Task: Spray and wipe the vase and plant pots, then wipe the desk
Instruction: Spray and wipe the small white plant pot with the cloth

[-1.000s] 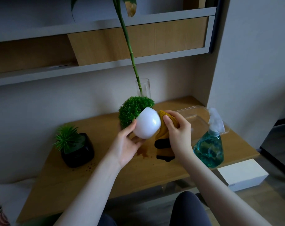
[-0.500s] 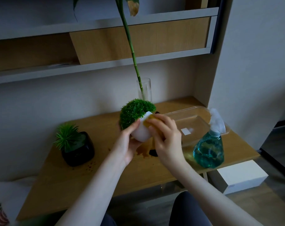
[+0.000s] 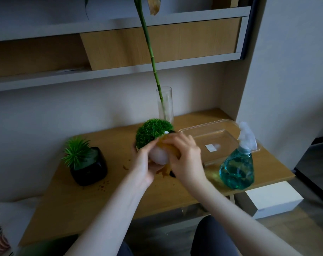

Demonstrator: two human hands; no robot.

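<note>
Left hand (image 3: 145, 166) cups the white pot (image 3: 159, 157), held tilted above the desk (image 3: 120, 196); right hand (image 3: 186, 159) has moved from the pot's right side onto its top, pressing the yellow cloth (image 3: 170, 145) there. Desk: black pot (image 3: 90, 168) left, glass vase (image 3: 165, 104) behind, clear tray (image 3: 216, 139) and spray bottle (image 3: 237, 164) right. Wall shelves (image 3: 120, 71) above.

A: Pale wall (image 3: 83, 115) across the back, dim and greyish, soft light throughout, no lamp in view.

B: And above it, grey shelving (image 3: 120, 71) running wide, with a wood-faced panel (image 3: 157, 41) set between two shelves.

A: Right side now: a plain light side wall (image 3: 289, 71) closes the alcove into a corner.

B: Down low, wood-look floor (image 3: 304, 228), a white box (image 3: 273, 202) sitting on it.

A: Far left, bottom corner, something pale and striped, too blurred to tell.
</note>
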